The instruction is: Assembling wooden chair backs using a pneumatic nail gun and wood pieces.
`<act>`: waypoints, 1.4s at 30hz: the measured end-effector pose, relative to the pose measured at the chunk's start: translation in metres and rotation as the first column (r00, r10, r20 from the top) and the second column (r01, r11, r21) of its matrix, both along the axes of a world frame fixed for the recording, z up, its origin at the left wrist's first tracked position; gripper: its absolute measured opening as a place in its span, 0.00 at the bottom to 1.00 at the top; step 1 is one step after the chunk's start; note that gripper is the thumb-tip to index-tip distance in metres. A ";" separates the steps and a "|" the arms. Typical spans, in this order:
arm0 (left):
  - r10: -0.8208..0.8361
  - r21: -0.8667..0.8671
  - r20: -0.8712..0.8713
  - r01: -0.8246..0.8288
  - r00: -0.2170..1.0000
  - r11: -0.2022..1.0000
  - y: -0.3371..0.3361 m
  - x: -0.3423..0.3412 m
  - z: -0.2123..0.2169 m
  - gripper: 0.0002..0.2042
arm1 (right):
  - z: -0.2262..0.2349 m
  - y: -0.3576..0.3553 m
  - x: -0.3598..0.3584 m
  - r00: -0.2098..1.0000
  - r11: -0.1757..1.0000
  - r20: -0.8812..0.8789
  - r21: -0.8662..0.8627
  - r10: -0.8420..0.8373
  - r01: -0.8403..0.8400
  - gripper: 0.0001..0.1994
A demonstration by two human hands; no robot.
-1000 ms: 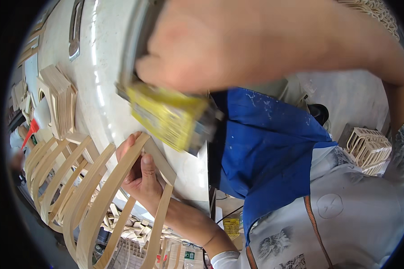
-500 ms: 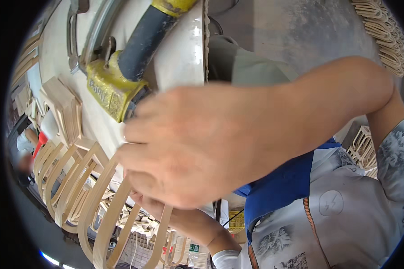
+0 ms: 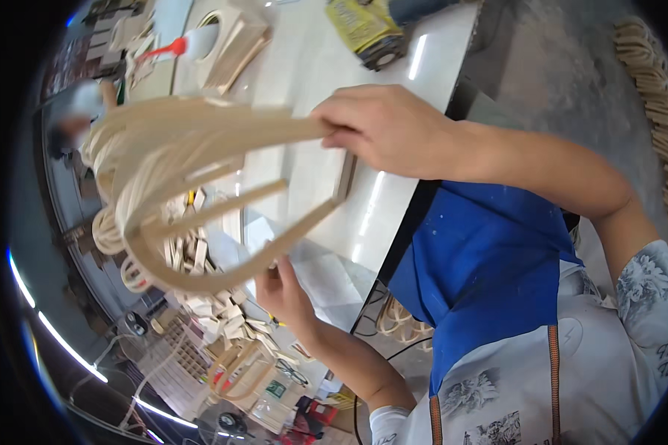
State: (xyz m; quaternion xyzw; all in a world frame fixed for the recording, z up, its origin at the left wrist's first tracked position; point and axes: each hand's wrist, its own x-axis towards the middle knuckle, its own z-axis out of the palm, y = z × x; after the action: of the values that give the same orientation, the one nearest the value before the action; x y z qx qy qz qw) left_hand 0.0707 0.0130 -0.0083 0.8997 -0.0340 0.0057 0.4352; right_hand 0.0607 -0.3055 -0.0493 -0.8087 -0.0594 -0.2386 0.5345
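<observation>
A bundle of U-shaped bent wooden strips [image 3: 200, 137] hangs over the light worktable, blurred by motion. My right hand [image 3: 386, 126] pinches a strip end between thumb and fingers, at the upper right of the bundle. Lower down, my left hand [image 3: 286, 297] is closed at the outside of the lowest curved strip [image 3: 230, 278]; part of its fingers is hidden behind the wood. Beyond my right hand, near the table's edge, lies a yellow hand tool [image 3: 367, 33] with a dark grip, touched by neither hand.
Stacked wooden frames [image 3: 234, 44] and a red-tipped white bottle [image 3: 193, 44] stand on the worktable [image 3: 304, 74]. Small wood blocks [image 3: 237, 319] are heaped beside my left hand. Bundled bent strips [image 3: 649, 96] lie at far right. Another person [image 3: 74, 119] is at far left.
The curved strips have swung up and over the table with my hands. My hands have drawn apart and the right one is farther from the camera. The yellow tool now appears higher and farther right.
</observation>
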 end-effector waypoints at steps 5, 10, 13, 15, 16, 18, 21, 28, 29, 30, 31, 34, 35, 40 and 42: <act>-0.089 0.482 0.362 -0.104 0.928 0.870 0.030 0.068 -0.018 0.20 | 0.005 0.024 -0.020 0.985 0.981 -0.104 0.126 -0.136 0.149 0.10; -0.119 0.584 0.160 0.003 0.980 0.812 0.046 0.118 -0.015 0.15 | -0.006 0.045 -0.025 0.998 0.994 -0.006 0.089 0.063 -0.062 0.16; -0.233 0.664 0.151 0.076 0.961 0.744 0.053 0.119 -0.009 0.15 | 0.002 0.042 -0.037 0.993 0.989 -0.072 0.115 0.097 -0.088 0.17; -0.278 0.686 0.189 0.076 0.942 0.724 0.063 0.114 -0.010 0.14 | -0.001 0.039 -0.040 0.998 0.987 -0.019 0.155 0.053 -0.049 0.18; -0.341 0.751 0.281 0.016 0.897 0.660 0.069 0.111 -0.010 0.13 | -0.003 0.038 -0.041 1.000 0.980 -0.002 0.197 0.021 -0.020 0.18; -0.412 0.799 0.352 -0.041 0.840 0.600 0.068 0.091 -0.011 0.12 | -0.008 0.034 -0.049 1.000 0.972 0.001 0.233 -0.018 0.017 0.18; -0.151 0.395 0.230 0.050 0.961 0.917 0.021 0.013 0.011 0.10 | -0.007 0.037 -0.080 1.000 0.985 0.022 0.171 -0.004 0.000 0.15; -0.330 0.099 0.150 0.318 0.932 0.943 -0.076 -0.086 0.000 0.06 | 0.014 0.055 -0.118 0.926 0.919 -0.272 0.364 0.261 -0.152 0.18; -0.351 0.061 0.186 0.345 0.918 0.936 -0.081 -0.086 -0.005 0.08 | 0.010 0.054 -0.117 0.934 0.922 -0.266 0.365 0.238 -0.131 0.18; -0.374 0.026 0.221 0.378 0.901 0.925 -0.087 -0.085 -0.009 0.09 | 0.004 0.049 -0.113 0.971 0.936 -0.167 0.333 0.173 -0.110 0.16; -0.375 0.027 0.213 0.378 0.902 0.925 -0.090 -0.080 -0.011 0.09 | 0.008 0.041 -0.107 0.969 0.935 -0.174 0.338 0.174 -0.108 0.16; -0.321 0.225 0.436 0.244 0.840 0.943 -0.100 -0.057 -0.018 0.21 | 0.032 0.003 -0.089 0.983 0.972 -0.114 0.203 0.143 -0.118 0.11; -0.328 0.234 0.430 0.247 0.841 0.940 -0.102 -0.050 -0.018 0.21 | 0.038 -0.009 -0.078 0.998 0.993 0.024 -0.109 0.054 -0.051 0.09; -0.407 0.366 0.325 0.283 0.853 0.887 -0.111 -0.012 -0.022 0.26 | 0.018 -0.026 -0.033 0.994 0.710 0.081 -0.704 0.069 0.008 0.09; -0.488 0.314 0.171 0.422 0.856 0.851 -0.110 -0.001 -0.023 0.22 | 0.009 -0.027 -0.026 0.994 0.715 0.070 -0.699 0.080 -0.008 0.09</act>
State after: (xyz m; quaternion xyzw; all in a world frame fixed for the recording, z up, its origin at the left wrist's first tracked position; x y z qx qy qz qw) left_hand 0.0693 -0.0969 -0.0313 0.9078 -0.3010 0.0077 0.2918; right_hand 0.0351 -0.3325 -0.0400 -0.9364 -0.1897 -0.2241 0.1924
